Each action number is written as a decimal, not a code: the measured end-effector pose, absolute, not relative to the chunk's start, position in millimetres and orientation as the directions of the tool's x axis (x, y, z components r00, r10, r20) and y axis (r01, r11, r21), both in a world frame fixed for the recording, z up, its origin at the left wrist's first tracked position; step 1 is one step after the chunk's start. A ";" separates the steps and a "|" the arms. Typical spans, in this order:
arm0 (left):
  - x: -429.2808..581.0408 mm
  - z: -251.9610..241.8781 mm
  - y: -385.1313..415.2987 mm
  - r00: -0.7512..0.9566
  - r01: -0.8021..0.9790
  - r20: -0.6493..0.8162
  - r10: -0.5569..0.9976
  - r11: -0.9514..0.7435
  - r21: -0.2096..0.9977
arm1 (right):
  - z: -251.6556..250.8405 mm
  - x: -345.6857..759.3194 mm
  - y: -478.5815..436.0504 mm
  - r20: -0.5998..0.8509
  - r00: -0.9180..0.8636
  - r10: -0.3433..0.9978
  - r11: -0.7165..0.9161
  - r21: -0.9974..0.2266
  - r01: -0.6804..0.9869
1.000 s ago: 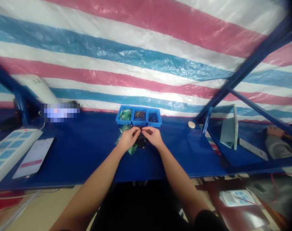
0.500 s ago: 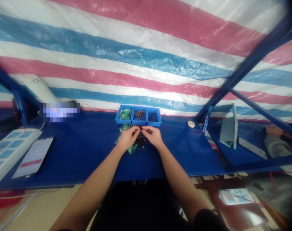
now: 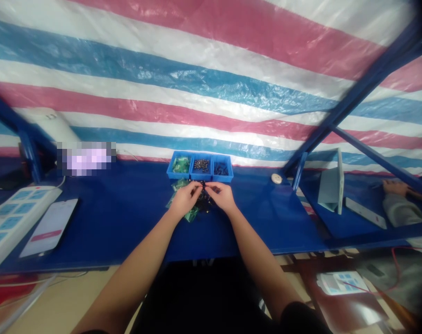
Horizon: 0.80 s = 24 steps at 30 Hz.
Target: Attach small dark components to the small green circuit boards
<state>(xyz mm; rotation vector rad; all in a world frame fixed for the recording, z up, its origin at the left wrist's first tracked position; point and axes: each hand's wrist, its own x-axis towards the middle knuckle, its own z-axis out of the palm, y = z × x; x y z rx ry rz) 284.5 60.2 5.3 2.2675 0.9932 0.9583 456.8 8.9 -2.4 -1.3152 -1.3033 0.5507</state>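
Note:
My left hand (image 3: 185, 198) and my right hand (image 3: 222, 196) meet fingertip to fingertip over the blue table (image 3: 127, 218), both pinched on a small dark part (image 3: 202, 186) that is too small to name. Under them lie a few green pieces (image 3: 190, 215) and a dark heap (image 3: 204, 203). Just beyond stands a blue three-bin tray (image 3: 200, 168): green pieces in the left bin, metal bits in the middle, dark parts on the right.
A phone (image 3: 49, 227) and a white power strip (image 3: 12, 218) lie at the left. A small round white object (image 3: 276, 178) sits right of the tray. A blue frame post (image 3: 353, 97) slants up at right. Another person's sleeved hand (image 3: 399, 199) rests at far right.

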 end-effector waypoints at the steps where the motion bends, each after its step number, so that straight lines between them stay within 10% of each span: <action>1: 284.6 5.1 60.2 0.492 0.435 0.403 0.771 -0.619 0.654 | -2.5 456.5 8.9 0.367 0.273 0.889 0.263 -0.898 0.352; 24: 284.5 4.3 59.9 0.497 0.430 0.391 0.775 -0.611 0.664 | 2.3 454.8 6.4 0.356 0.279 0.892 0.252 -0.903 0.347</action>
